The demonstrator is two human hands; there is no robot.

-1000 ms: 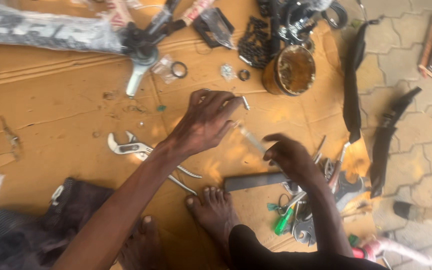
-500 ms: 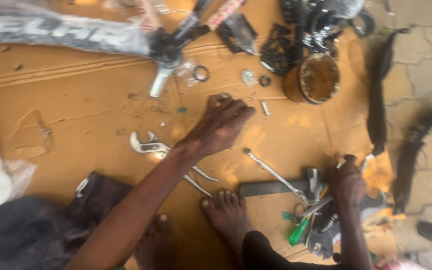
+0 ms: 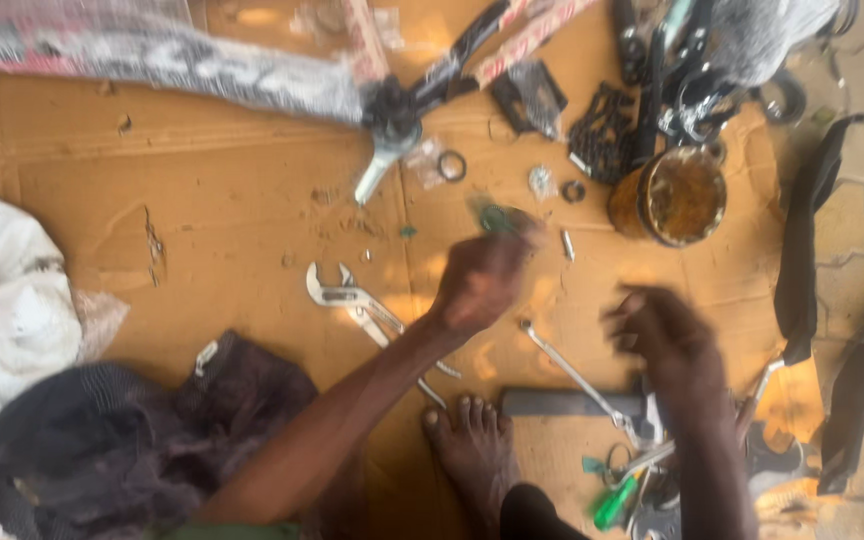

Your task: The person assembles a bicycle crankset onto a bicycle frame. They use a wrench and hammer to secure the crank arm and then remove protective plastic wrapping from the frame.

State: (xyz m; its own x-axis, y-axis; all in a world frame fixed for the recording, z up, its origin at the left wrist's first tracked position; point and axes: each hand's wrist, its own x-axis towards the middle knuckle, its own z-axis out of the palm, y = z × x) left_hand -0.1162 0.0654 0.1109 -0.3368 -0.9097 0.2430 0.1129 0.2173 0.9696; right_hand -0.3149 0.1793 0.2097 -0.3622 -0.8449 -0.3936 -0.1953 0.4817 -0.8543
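Note:
My left hand (image 3: pixel 482 280) is raised over the brown cardboard sheet (image 3: pixel 212 230), its fingertips pinched on a small green ring (image 3: pixel 498 218). My right hand (image 3: pixel 667 345) hovers, blurred, above a long spanner (image 3: pixel 572 372) and a grey flat bar (image 3: pixel 557 402); its fingers are loosely apart and nothing shows in them. A chrome adjustable wrench (image 3: pixel 344 296) lies left of my left forearm. My bare foot (image 3: pixel 472 450) rests on the cardboard below both hands.
A round tin of brown grease (image 3: pixel 682 195), a bike chain (image 3: pixel 602 130), small rings and bearings (image 3: pixel 452 165) and a bike fork (image 3: pixel 392 130) lie at the top. Hand tools with a green-handled screwdriver (image 3: pixel 617 500) are piled bottom right. Dark cloth (image 3: pixel 152 430) lies bottom left, black strips (image 3: pixel 802 250) on the right.
My left hand has lifted off the cardboard with the green ring pinched in it. My right hand has come up and leftward from the tool pile.

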